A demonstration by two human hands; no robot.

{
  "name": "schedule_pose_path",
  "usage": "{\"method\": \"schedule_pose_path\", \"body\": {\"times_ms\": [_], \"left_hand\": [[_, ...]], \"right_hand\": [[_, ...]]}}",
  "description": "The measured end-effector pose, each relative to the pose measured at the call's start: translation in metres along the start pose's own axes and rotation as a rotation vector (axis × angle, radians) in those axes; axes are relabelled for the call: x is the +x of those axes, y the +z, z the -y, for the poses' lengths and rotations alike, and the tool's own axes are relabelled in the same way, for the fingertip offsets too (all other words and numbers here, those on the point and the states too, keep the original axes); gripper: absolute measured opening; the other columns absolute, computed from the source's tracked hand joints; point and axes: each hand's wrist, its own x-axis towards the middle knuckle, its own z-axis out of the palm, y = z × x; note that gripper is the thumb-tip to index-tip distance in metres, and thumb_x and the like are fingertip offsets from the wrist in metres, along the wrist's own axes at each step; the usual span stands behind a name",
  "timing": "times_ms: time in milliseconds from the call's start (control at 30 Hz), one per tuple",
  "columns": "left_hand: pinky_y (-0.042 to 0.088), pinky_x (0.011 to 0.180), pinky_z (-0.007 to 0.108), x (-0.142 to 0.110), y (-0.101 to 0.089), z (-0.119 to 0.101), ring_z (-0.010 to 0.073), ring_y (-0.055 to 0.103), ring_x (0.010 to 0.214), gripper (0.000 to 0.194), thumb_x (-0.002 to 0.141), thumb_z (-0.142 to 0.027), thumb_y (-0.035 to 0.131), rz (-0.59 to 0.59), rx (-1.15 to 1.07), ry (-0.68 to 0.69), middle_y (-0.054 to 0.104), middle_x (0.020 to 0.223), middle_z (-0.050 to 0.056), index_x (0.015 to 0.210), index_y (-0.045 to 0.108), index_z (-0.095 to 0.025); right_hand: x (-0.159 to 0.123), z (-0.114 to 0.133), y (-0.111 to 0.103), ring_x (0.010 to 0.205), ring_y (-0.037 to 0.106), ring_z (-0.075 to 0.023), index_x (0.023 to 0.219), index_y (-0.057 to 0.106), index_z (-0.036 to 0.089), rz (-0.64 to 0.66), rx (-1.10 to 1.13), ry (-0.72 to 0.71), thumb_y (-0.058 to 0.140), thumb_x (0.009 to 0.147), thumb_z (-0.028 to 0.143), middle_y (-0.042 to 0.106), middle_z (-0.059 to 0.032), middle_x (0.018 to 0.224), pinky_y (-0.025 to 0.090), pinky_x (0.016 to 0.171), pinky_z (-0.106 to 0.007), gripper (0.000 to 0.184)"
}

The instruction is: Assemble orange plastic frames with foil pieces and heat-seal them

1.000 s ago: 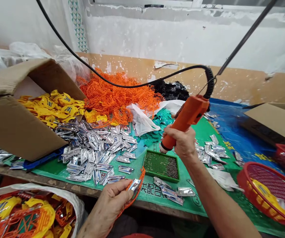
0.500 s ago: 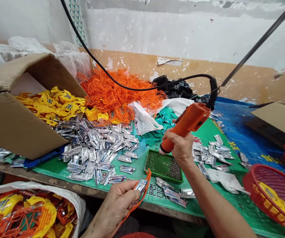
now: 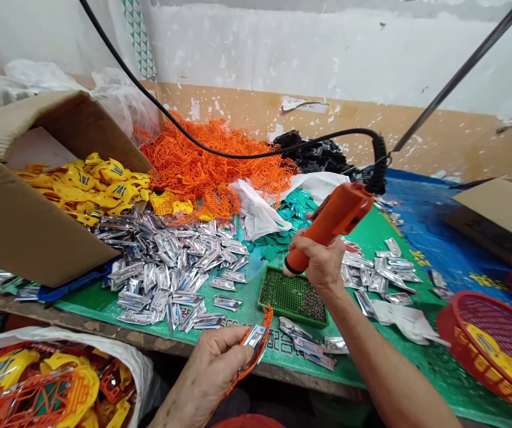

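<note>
My left hand (image 3: 215,362) pinches an orange plastic frame (image 3: 265,324) together with a shiny silver plate (image 3: 253,336), just off the table's front edge. My right hand (image 3: 322,258) is wrapped round an orange electric screwdriver (image 3: 337,217), which tilts down to the left. Its tip is over the back of a green screw tray (image 3: 290,317); whether it touches a screw cannot be made out. Small screws (image 3: 313,304) are heaped in the tray's right part. A few loose silver plates (image 3: 308,343) lie just in front of the tray.
A pile of silver plates (image 3: 167,273) spreads to the left, below a carton (image 3: 37,238) of yellow parts (image 3: 100,184). Orange frames (image 3: 220,157) are heaped behind. A red basket (image 3: 483,362) stands right; a white sack (image 3: 138,362) is lower left. A black cable (image 3: 238,156) loops overhead.
The view shifts slightly. My right hand keeps the screwdriver over the tray, its tip moving little. My left hand still holds the orange frame and silver plate, a little further right in view.
</note>
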Motion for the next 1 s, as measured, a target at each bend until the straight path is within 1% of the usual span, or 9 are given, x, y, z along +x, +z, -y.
{"method": "schedule_pose_path", "body": {"times_ms": [100, 200, 267, 400, 533, 767, 833, 933, 1000], "left_hand": [[0.029, 0.06, 0.025, 0.001, 0.001, -0.003, 0.0114, 0.038, 0.06, 0.024, 0.075, -0.034, 0.059, 0.01, 0.003, -0.018, 0.05, 0.062, -0.002, 0.08, 0.073, -0.014], [0.03, 0.059, 0.025, 0.004, 0.002, -0.003, 0.0114, 0.038, 0.059, 0.024, 0.072, -0.033, 0.061, 0.002, -0.02, -0.039, 0.05, 0.062, -0.002, 0.08, 0.072, -0.014], [0.03, 0.058, 0.025, 0.005, 0.003, -0.001, 0.0111, 0.037, 0.059, 0.022, 0.07, -0.032, 0.062, 0.001, -0.045, -0.038, 0.049, 0.062, -0.002, 0.077, 0.071, -0.013], [0.029, 0.058, 0.024, 0.008, 0.006, 0.001, 0.0115, 0.038, 0.06, 0.021, 0.068, -0.033, 0.064, 0.011, -0.089, -0.045, 0.05, 0.063, -0.001, 0.073, 0.07, -0.014], [0.029, 0.057, 0.025, 0.007, 0.007, -0.001, 0.0116, 0.037, 0.059, 0.025, 0.069, -0.037, 0.063, 0.028, -0.076, -0.049, 0.05, 0.063, -0.001, 0.077, 0.07, -0.014], [0.026, 0.055, 0.025, 0.007, 0.007, -0.003, 0.011, 0.034, 0.057, 0.021, 0.07, -0.033, 0.06, 0.049, -0.029, -0.03, 0.047, 0.061, -0.002, 0.074, 0.068, -0.015], [0.026, 0.056, 0.025, 0.007, 0.008, -0.003, 0.0112, 0.035, 0.057, 0.02, 0.07, -0.032, 0.06, 0.038, -0.03, -0.03, 0.047, 0.06, -0.003, 0.075, 0.068, -0.015], [0.029, 0.057, 0.025, 0.007, 0.01, -0.002, 0.0116, 0.037, 0.058, 0.02, 0.069, -0.031, 0.06, 0.018, -0.046, -0.022, 0.047, 0.059, -0.003, 0.076, 0.07, -0.015], [0.03, 0.058, 0.025, 0.007, 0.01, -0.001, 0.012, 0.038, 0.058, 0.021, 0.068, -0.032, 0.06, 0.009, -0.046, -0.023, 0.048, 0.059, -0.002, 0.076, 0.07, -0.015]], "right_hand": [[-0.001, 0.001, 0.0, 0.048, 0.053, -0.0129, 0.086, 0.063, 0.015, 0.006, -0.033, -0.008, 0.07, 0.055, 0.022, 0.058, 0.0049, 0.057, 0.045, 0.052, -0.031, 0.032], [-0.003, 0.003, 0.001, 0.049, 0.052, -0.0129, 0.087, 0.064, 0.016, 0.008, -0.059, -0.016, 0.07, 0.055, 0.022, 0.059, 0.0048, 0.058, 0.045, 0.053, -0.031, 0.033], [-0.004, 0.004, 0.001, 0.05, 0.052, -0.013, 0.086, 0.064, 0.016, 0.012, -0.065, -0.022, 0.07, 0.055, 0.022, 0.06, 0.0049, 0.057, 0.044, 0.053, -0.031, 0.032], [-0.005, 0.003, 0.0, 0.049, 0.052, -0.0127, 0.078, 0.063, 0.016, 0.014, -0.051, -0.037, 0.071, 0.055, 0.022, 0.06, 0.0046, 0.057, 0.044, 0.053, -0.031, 0.025], [-0.004, 0.003, -0.002, 0.05, 0.052, -0.0128, 0.07, 0.06, 0.017, 0.003, -0.011, -0.047, 0.071, 0.057, 0.023, 0.059, 0.0037, 0.058, 0.045, 0.053, -0.032, 0.018], [-0.001, 0.011, -0.002, 0.048, 0.051, -0.0123, 0.069, 0.06, 0.017, -0.001, 0.035, -0.075, 0.071, 0.057, 0.022, 0.058, 0.0044, 0.056, 0.045, 0.052, -0.031, 0.018], [0.0, 0.01, -0.002, 0.049, 0.052, -0.0125, 0.072, 0.06, 0.017, -0.012, 0.033, -0.075, 0.071, 0.056, 0.022, 0.059, 0.0042, 0.058, 0.045, 0.052, -0.031, 0.02], [0.0, 0.006, -0.003, 0.048, 0.053, -0.0129, 0.083, 0.061, 0.017, -0.02, 0.03, -0.063, 0.071, 0.056, 0.023, 0.059, 0.0051, 0.059, 0.045, 0.05, -0.031, 0.029], [0.0, 0.004, -0.003, 0.047, 0.052, -0.0129, 0.087, 0.06, 0.017, -0.026, 0.026, -0.06, 0.07, 0.056, 0.023, 0.058, 0.0056, 0.058, 0.045, 0.048, -0.03, 0.033]]}}
